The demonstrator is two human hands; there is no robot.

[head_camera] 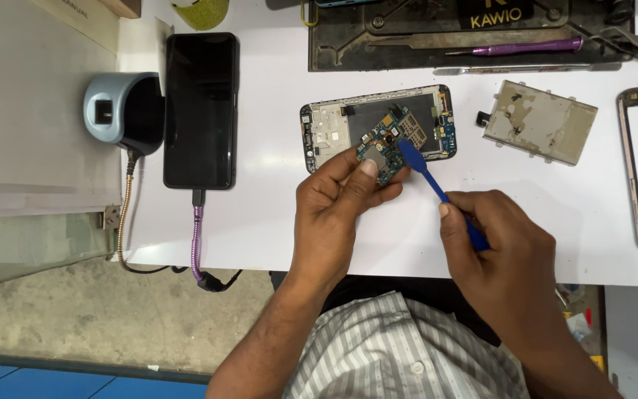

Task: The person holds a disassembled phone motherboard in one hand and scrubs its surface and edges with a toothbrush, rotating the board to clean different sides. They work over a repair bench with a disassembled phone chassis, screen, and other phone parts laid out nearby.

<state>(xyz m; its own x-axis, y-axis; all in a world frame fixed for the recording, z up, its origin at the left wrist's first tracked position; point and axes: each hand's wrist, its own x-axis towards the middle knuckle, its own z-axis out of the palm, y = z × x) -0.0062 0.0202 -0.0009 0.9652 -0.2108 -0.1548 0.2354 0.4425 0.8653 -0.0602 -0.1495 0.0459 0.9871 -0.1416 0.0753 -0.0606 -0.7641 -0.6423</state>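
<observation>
Left hand [337,203] pinches circuit board [384,148] over the opened phone [378,127]. Right hand [496,244] clamps blue pry tool [437,188], long axis running up-left, tip touching board.

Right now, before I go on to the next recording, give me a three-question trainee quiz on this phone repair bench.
1. True or false: the left hand holds the circuit board over the opened phone frame.
2. Which tool does the right hand hold? A) purple screwdriver B) blue plastic pry tool C) tweezers
3. Fill in: the black phone to the left of the frame has a ____ plugged into its near end.

Key: 1 true. 2 B; its flat tip touches the board. 3 cable, purple and braided.
</observation>
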